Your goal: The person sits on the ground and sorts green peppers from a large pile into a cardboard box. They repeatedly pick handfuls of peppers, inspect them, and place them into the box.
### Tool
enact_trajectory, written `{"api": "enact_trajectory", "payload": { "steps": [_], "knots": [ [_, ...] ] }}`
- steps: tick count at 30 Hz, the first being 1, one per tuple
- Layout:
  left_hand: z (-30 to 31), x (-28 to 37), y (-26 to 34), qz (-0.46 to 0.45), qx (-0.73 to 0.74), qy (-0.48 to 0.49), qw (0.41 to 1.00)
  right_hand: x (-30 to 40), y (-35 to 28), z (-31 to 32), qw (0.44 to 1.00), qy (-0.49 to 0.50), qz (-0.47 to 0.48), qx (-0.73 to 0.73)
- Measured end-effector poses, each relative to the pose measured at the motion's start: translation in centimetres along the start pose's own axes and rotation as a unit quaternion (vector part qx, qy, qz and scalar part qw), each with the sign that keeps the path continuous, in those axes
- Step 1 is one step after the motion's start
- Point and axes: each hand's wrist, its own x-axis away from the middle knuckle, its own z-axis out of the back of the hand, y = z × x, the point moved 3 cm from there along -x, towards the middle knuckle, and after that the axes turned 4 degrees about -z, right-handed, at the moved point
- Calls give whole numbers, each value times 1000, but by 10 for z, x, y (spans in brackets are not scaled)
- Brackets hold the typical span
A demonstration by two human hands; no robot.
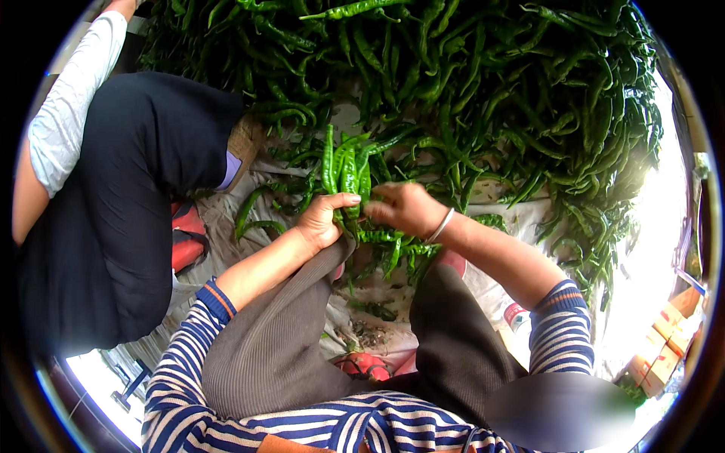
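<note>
Several long green chili peppers [349, 172] stand in a bunch in my left hand [324, 219], with the thumb pressed across their lower part. My right hand [405, 208] is right beside the bunch, its fingers curled and blurred near the peppers' lower right side. Whether those fingers hold a pepper cannot be made out. Below my hands, between my knees, more green peppers [393, 249] lie on a pale sheet [391, 294].
A large heap of green peppers [453, 73] spreads ahead and to the right. At the left sits another person in dark trousers [130, 198], close to a red object [187, 235]. Cardboard boxes [660, 351] are stacked at far right. A white container [516, 317] stands by my right knee.
</note>
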Motion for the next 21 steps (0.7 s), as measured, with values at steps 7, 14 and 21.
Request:
{"api": "enact_trajectory", "payload": {
  "steps": [7,14,21],
  "knots": [
    [-12,7,19,-34,-24,-33,999,-60,74,146,846,519,-105,58],
    [-20,2,23,-25,-39,-51,998,-120,123,166,864,445,-190,-137],
    [-7,14,36,-33,-26,-46,998,-136,115,133,864,398,-195,-241]
  ]
}}
